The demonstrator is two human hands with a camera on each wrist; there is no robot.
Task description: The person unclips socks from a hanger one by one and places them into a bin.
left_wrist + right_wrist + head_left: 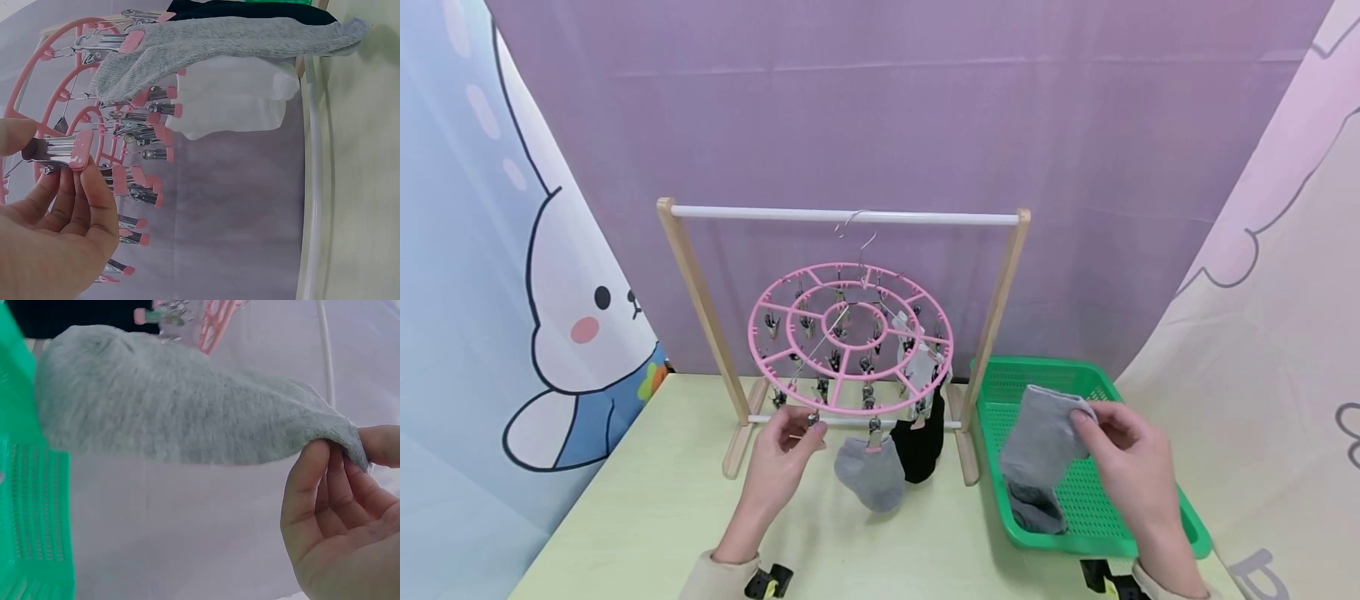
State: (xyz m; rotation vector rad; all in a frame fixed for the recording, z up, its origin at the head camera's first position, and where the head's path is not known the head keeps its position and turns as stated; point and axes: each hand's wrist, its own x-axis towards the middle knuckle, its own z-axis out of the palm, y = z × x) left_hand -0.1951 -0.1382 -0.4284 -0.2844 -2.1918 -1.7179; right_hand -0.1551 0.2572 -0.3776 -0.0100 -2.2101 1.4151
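Note:
My left hand (pixel 778 471) is at the front edge of a round pink clip hanger (pixel 842 351). Its thumb and fingers pinch one metal clothespin with pink tips (pixel 61 150); nothing shows between those tips. My right hand (pixel 1135 467) pinches the cuff of a light grey sock (pixel 1041 437), which hangs over the green basket (pixel 1075 547). Beside the left hand, another grey sock (pixel 872 477) hangs from a front clip. A black sock (pixel 922 446) and a white sock (pixel 231 97) hang behind it on the hanger's right side.
A wooden stand with a white top rail (pixel 760 214) holds the hanger by its hook (pixel 850 221). A darker grey sock (pixel 1036 510) lies in the basket, partly hidden by the held sock. Several other clips dangle around the rings. A purple cloth (pixel 887 125) hangs behind.

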